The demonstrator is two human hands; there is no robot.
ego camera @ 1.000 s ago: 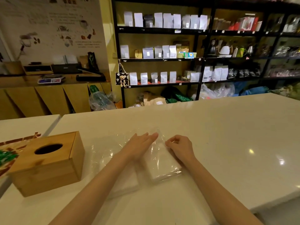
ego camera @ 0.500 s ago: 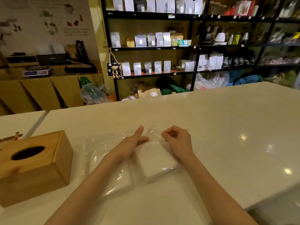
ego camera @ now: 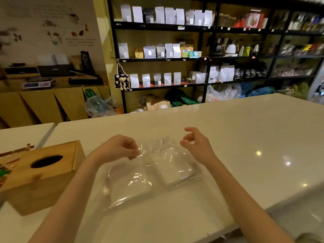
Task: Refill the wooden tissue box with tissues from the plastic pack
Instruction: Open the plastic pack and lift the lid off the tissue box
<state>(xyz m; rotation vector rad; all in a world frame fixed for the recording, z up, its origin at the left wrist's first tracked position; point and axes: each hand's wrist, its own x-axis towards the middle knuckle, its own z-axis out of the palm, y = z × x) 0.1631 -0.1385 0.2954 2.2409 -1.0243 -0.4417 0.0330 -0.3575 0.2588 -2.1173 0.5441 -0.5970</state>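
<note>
A clear plastic pack (ego camera: 140, 174) lies flat on the white counter (ego camera: 245, 137) in front of me, with white tissue stacks (ego camera: 172, 170) inside it. My left hand (ego camera: 121, 148) pinches the plastic film at the pack's far left edge. My right hand (ego camera: 194, 142) pinches the film at the far right edge, fingers curled. The film between the two hands is pulled up and stretched. The wooden tissue box (ego camera: 40, 174) stands to the left on the counter, its oval slot dark and facing up.
A second white tabletop (ego camera: 22, 135) adjoins on the left with a printed sheet (ego camera: 10, 160) at its edge. Black shelves (ego camera: 192, 58) of bags and kettles stand behind the counter. The counter's near right corner (ego camera: 273, 207) is close to my right arm.
My left hand lifted off the tissue stack and took hold of the film's left edge. My right hand rose and moved right with the film. The hands have drawn apart.
</note>
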